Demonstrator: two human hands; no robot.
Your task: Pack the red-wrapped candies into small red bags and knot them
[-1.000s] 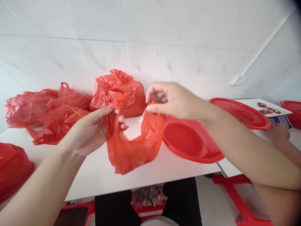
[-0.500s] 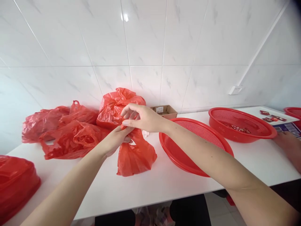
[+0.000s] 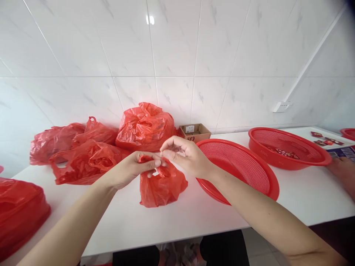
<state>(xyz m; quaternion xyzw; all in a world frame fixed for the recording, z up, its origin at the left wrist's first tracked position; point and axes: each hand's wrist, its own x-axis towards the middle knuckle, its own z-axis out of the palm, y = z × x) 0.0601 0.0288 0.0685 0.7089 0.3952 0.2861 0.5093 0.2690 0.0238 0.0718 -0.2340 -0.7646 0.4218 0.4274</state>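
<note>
Left hand (image 3: pixel 131 169) grips small red bag (image 3: pixel 163 190) near top; right hand (image 3: pixel 190 157) shifted right off left, fingertips pinched, hold unclear.

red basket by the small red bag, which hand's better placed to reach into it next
Right, probably: the right hand is nearer the red basket, while the left hand sits farther off, gripping the small red bag. Whether the right also holds it is unclear.

One camera is worn on the head. It looks forward and down, close over the white surface (image 3: pixel 119 221), facing the tiled wall (image 3: pixel 177 48).
</note>
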